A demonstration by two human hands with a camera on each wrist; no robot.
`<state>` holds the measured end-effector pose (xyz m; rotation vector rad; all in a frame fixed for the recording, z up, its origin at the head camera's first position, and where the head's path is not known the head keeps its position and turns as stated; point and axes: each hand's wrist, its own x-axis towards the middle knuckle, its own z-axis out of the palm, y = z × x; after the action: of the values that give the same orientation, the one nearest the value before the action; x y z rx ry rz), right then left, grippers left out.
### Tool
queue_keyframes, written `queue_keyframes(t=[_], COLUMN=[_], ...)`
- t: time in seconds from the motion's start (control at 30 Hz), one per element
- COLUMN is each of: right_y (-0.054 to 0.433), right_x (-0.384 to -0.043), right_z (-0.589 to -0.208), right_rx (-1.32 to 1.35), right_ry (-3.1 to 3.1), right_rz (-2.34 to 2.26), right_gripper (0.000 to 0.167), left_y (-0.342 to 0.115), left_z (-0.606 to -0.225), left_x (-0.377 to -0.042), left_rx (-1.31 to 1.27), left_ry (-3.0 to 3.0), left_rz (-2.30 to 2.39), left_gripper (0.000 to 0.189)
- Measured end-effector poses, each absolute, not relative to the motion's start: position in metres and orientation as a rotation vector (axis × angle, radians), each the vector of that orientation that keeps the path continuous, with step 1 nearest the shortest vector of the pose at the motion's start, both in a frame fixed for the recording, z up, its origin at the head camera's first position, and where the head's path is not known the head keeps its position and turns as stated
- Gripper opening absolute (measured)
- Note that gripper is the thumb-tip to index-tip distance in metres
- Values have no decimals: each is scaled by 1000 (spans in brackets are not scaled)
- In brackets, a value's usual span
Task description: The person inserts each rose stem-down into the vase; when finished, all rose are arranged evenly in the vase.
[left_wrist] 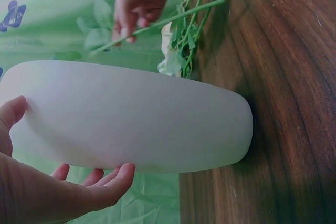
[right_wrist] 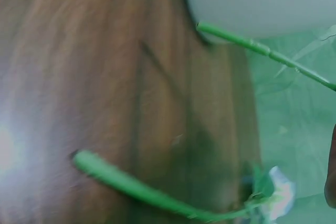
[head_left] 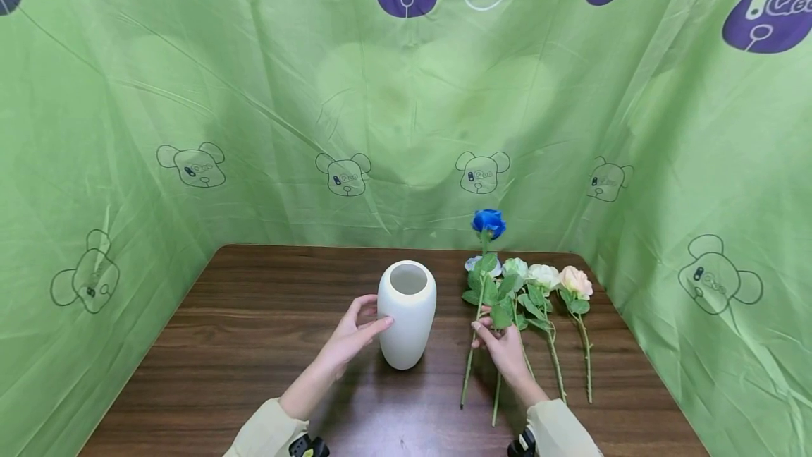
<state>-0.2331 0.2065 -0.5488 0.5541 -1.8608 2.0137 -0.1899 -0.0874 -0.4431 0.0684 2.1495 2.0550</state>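
Observation:
A tall white vase (head_left: 406,330) stands upright on the table. My left hand (head_left: 345,340) grips its left side, the thumb on the front and the fingers along the wall, as the left wrist view shows too. To the right of the vase, my right hand (head_left: 504,355) pinches the green stem of a blue rose (head_left: 489,224), held bloom up with the stem slanting down to the left. In the right wrist view the cut end of the held stem (right_wrist: 262,50) overlaps the foot of the vase, above the wood.
Several other artificial flowers lie on the right of the brown wooden table (head_left: 254,344): a pale blue one (head_left: 474,264), a greenish-white one (head_left: 514,268), a white rose (head_left: 543,275) and a peach rose (head_left: 576,282). A green printed curtain (head_left: 406,104) surrounds the table's back and sides.

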Motion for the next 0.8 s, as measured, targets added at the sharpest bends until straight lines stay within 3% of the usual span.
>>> queue_keyframes(t=[0.13,0.4,0.5,0.67,0.8], right_y=[198,181,176,181,164], right_x=[-226,-212,-215,-245,-235], right_z=[-515,-437,-420,-425,-387], right_rx=[476,372,398,513,429], right_ry=[-1817,-1733,-1587,-1259,-1164], right_rz=[2046,2047,2118,2267,2300], right_gripper=[33,32,36,47,43], left_y=[-87,-87,-87,-88,-88], left_z=[-443,-442,-443,-443,-444], left_x=[-190,-190,-191,-191,-192], left_rx=[66,59,57,67,77], left_ry=[2152,2131,2124,2123,2128], left_rz=[2055,2069,2076,2077,2069], left_gripper=[56,55,55,55,55])
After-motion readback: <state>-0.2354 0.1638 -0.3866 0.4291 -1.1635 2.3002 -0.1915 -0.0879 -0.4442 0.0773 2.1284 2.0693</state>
